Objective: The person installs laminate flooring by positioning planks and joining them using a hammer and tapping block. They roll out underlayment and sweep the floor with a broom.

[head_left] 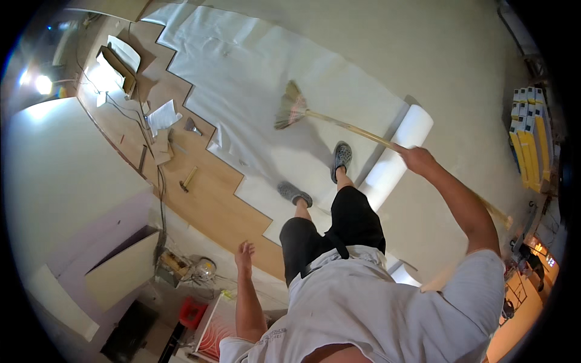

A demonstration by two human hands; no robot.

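Observation:
My right hand [417,160] is wrapped round the wooden handle of a straw broom [292,109]. The handle runs on behind my right forearm, and the fanned bristles rest over a white sheet underlay [242,66]. Below that hand lies the thick white roll [396,154] of the same underlay. My left hand [244,255] hangs at my left side, its fingers partly spread and nothing in it. My feet in grey clogs stand on the sheet.
Stepped wood floor planks [212,199] border the sheet on the left. On them lie a hammer [189,179], a brush-like tool [193,126], papers [163,117] and cables. Stacked yellow and white packs [530,139] stand at the far right. A bright work lamp shines at upper left.

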